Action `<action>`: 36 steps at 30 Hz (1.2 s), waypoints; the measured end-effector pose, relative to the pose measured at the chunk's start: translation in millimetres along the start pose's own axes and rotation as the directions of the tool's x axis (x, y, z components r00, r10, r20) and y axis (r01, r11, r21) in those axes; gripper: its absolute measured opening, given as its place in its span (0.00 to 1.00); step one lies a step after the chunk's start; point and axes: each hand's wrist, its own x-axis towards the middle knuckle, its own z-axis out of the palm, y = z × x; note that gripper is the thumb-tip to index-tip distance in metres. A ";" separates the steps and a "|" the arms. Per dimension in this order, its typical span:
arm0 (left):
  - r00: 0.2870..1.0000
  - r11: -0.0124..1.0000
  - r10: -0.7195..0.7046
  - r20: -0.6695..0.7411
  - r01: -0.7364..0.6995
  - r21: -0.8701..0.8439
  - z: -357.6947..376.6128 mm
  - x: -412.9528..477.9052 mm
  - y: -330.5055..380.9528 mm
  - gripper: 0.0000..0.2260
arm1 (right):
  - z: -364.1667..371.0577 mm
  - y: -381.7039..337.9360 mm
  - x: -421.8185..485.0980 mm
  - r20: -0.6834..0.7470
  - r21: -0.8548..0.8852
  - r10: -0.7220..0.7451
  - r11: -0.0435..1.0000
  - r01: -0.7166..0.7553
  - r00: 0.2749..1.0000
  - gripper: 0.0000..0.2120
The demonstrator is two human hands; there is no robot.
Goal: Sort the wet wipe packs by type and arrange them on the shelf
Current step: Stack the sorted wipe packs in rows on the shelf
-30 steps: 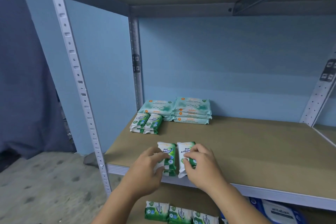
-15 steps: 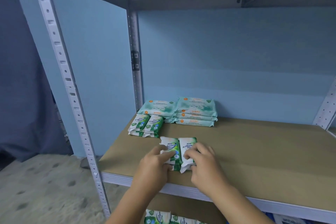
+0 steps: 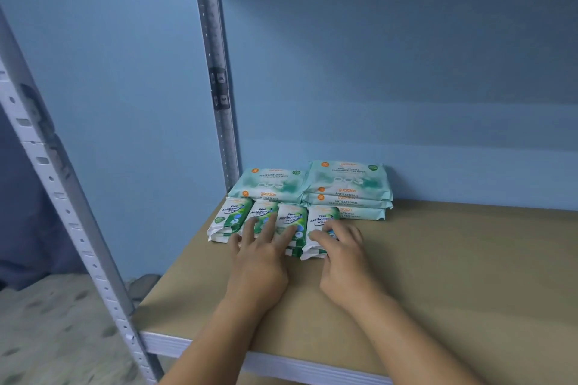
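Small green-and-white pine antibacterial wipe packs [image 3: 232, 216] lie in a row at the back left of the brown shelf board [image 3: 453, 275]. My left hand [image 3: 259, 259] rests with straight, spread fingers on the middle packs [image 3: 292, 219]. My right hand [image 3: 341, 253] touches the rightmost pack [image 3: 319, 225], fingers lightly bent over its near end. Behind the row sit two stacks of larger pale green wipe packs [image 3: 348, 184], against the blue wall.
A grey perforated upright [image 3: 219, 87] stands at the back left corner, another upright [image 3: 56, 191] at the front left. The shelf's white front edge [image 3: 281, 362] runs below my forearms. A grey speckled floor [image 3: 47, 322] lies to the left.
Both hands pushed the two small packs from the shelf's front edge back into line with the other small packs. The camera moved closer and lower.
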 end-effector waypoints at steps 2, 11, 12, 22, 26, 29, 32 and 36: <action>0.997 0.999 -0.051 0.053 0.051 0.005 3.4 2.4 -1.4 0.31 | 4.6 2.5 2.5 -0.018 0.020 -0.007 1.000 0.008 1.000 0.27; 0.997 0.998 -0.060 0.048 0.061 -0.022 5.8 3.1 -1.8 0.30 | 11.4 7.6 9.9 -0.055 0.005 0.097 0.995 -0.097 0.994 0.26; 0.997 0.998 -0.065 0.035 0.065 -0.025 5.3 2.9 -1.5 0.30 | 13.4 9.3 9.8 -0.067 0.007 0.093 0.996 -0.093 0.993 0.27; 0.991 0.978 -0.131 -0.002 0.129 -0.167 -15.3 -13.3 -1.4 0.33 | -14.7 -12.5 -10.9 -0.149 -0.144 0.059 0.986 -0.081 0.987 0.30; 0.981 0.923 -0.190 0.044 0.193 -0.334 -35.0 -47.8 -6.5 0.33 | -27.7 -30.0 -41.7 -0.214 -0.080 0.044 0.995 -0.063 0.976 0.21; 0.982 0.915 -0.175 -0.069 0.136 -0.379 -54.1 -93.5 -3.9 0.32 | -39.3 -47.4 -71.6 -0.197 -0.008 0.049 0.999 -0.051 0.979 0.20; 0.936 0.894 -0.227 -0.269 0.091 -0.439 -63.6 -155.8 -0.5 0.24 | -56.6 -69.2 -107.6 -0.194 0.022 0.106 0.994 -0.104 0.975 0.18; 0.921 0.735 -0.388 -0.034 0.287 -0.615 -65.3 -225.8 11.9 0.14 | -70.8 -82.5 -181.3 -0.132 0.035 0.126 0.992 -0.122 0.983 0.16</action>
